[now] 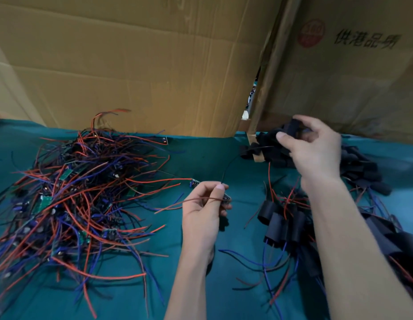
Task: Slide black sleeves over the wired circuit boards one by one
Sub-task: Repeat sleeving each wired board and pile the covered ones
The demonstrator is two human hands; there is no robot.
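Observation:
My left hand [204, 205] pinches a small wired circuit board [226, 197] at the centre, its red and black wires trailing out to the sides. My right hand [314, 146] is raised at the back right and grips a black sleeve [293, 127] above the heap of loose black sleeves [360, 167]. A big tangle of bare boards with red, blue and black wires [69, 199] lies on the left. Boards that wear black sleeves [281, 221] lie beside my right forearm.
Everything rests on a teal cloth [200, 296]. Upright cardboard sheets [143, 65] wall off the back, with a printed carton [362, 65] at the right. One loose board [194, 182] lies just left of my left hand.

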